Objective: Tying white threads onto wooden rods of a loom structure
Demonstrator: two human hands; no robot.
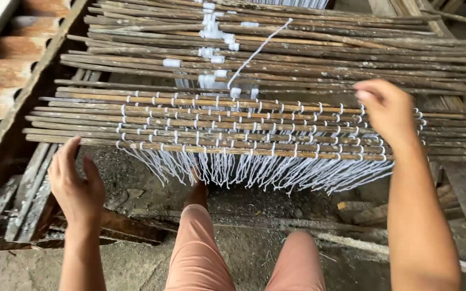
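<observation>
Head view: open left hand (76, 186) and loosely curled right hand (386, 110) flank white-strung stick mat (244, 126), gripping nothing.

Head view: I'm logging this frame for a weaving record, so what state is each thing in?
Left hand: open, empty, just below the near stick's left end.
Right hand: fingers curled, over the sticks' right end; grip unclear.
Tied sticks: laid side by side, bound with white string.
Fringe: loose, hanging below the near stick.
Loose sticks: stacked behind, mostly unbound.
White cord: slack, running diagonally across the loose sticks.
</observation>
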